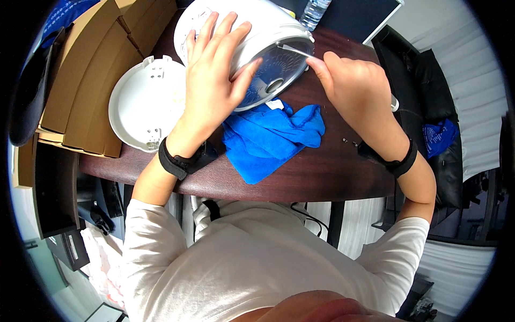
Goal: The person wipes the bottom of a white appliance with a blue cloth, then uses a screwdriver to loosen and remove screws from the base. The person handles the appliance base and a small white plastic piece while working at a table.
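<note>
A white cylindrical appliance housing (pixel 263 27) lies tilted on its side. Its round end, with a grey metallic inside and an oval hole, faces me. My left hand (pixel 214 64) rests on it with fingers spread flat and the thumb near the rim. In my closed right hand (pixel 354 80) is a thin metal screwdriver-like tool (pixel 298 52); its tip meets the upper inner rim, while the handle is hidden in my fist. Just below the housing, a crumpled blue cloth (pixel 268 139) lies on the table. To the left sits a round white cover (pixel 145 104).
Cardboard boxes (pixel 88 75) stand along the left of the dark brown table (pixel 332 174). A clear plastic bottle (pixel 315 13) stands behind the housing. Tiny screw-like pieces (pixel 348 141) lie near my right wrist. A black sofa (pixel 429 86) is at the right.
</note>
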Motion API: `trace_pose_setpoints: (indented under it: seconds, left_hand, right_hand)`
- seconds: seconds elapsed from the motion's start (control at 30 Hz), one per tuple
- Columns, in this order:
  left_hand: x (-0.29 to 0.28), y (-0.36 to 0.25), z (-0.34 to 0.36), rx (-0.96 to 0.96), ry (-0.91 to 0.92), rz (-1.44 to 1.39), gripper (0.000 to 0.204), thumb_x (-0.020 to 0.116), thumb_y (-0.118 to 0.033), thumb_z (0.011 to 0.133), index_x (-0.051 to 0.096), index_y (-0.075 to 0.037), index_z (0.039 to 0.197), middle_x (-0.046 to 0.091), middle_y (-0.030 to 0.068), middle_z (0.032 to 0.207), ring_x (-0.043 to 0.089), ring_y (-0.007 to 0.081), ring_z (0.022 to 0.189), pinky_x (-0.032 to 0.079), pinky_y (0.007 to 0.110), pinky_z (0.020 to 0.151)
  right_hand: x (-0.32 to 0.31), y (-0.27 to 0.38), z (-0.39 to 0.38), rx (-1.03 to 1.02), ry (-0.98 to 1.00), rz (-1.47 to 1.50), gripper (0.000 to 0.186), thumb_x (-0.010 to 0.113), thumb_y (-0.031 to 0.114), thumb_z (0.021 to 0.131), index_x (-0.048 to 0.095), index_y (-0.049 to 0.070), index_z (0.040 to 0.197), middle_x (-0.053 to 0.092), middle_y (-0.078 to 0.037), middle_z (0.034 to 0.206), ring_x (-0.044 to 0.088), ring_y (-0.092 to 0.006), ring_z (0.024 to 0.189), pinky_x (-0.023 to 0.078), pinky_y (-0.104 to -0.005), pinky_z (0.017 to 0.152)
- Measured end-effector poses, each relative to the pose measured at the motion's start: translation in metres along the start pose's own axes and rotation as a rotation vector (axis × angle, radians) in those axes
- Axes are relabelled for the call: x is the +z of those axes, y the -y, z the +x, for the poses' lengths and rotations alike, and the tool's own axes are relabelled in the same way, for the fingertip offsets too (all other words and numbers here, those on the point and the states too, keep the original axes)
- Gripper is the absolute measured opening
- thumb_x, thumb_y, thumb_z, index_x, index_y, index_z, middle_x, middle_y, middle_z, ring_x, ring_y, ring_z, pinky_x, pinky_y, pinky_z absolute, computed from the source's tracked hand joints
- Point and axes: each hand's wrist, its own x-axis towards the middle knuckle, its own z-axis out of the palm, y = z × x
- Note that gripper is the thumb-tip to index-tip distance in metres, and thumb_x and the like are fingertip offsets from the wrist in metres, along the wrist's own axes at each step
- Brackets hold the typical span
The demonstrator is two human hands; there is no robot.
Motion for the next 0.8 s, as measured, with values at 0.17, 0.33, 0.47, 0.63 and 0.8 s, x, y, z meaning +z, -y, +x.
trace_pose_setpoints:
  seconds: [0.17,0.33,0.47,0.63,0.8]
  left_hand:
    - [0.001,0.000,-0.001,0.009,-0.002,0.007,0.052,0.072,-0.020,0.077,0.055,-0.011,0.126,0.050,0.0165,0.135,0.038,0.0401,0.131,0.025,0.061,0.104]
    - [-0.002,-0.010,0.003,-0.016,0.024,0.081,0.049,0.071,-0.016,0.079,0.057,-0.005,0.124,0.052,0.0191,0.133,0.040,0.0386,0.132,0.027,0.050,0.108]
    - [0.003,-0.004,0.001,0.001,0.009,0.020,0.052,0.071,-0.019,0.078,0.055,-0.009,0.126,0.049,0.0178,0.135,0.036,0.0405,0.133,0.024,0.060,0.105]
    - [0.000,-0.004,0.002,-0.009,0.020,0.024,0.051,0.071,-0.019,0.078,0.055,-0.009,0.126,0.049,0.0180,0.135,0.036,0.0403,0.133,0.024,0.060,0.105]
    - [0.001,-0.004,0.000,-0.003,0.006,0.019,0.051,0.071,-0.019,0.078,0.055,-0.009,0.126,0.049,0.0177,0.136,0.036,0.0406,0.132,0.024,0.060,0.105]
  right_hand:
    - [-0.001,0.006,-0.001,0.012,-0.006,-0.023,0.039,0.061,0.036,0.089,0.053,0.012,0.060,0.047,-0.006,0.042,0.052,-0.0214,0.037,0.043,-0.0300,0.040]
    - [0.017,0.008,-0.005,0.129,0.054,0.621,0.044,0.058,0.037,0.091,0.052,0.010,0.057,0.048,-0.009,0.043,0.050,-0.0226,0.036,0.041,-0.0296,0.039]
    - [0.017,0.004,-0.007,0.131,0.059,0.729,0.043,0.059,0.036,0.091,0.054,0.009,0.058,0.048,-0.011,0.043,0.051,-0.0231,0.036,0.041,-0.0311,0.037]
    - [0.011,-0.002,-0.006,0.101,0.026,0.221,0.040,0.060,0.036,0.090,0.056,0.010,0.059,0.050,-0.010,0.044,0.053,-0.0232,0.038,0.042,-0.0309,0.038]
    - [0.003,0.008,-0.004,0.084,0.029,0.067,0.040,0.060,0.035,0.090,0.056,0.010,0.059,0.051,-0.009,0.045,0.054,-0.0252,0.039,0.044,-0.0322,0.039]
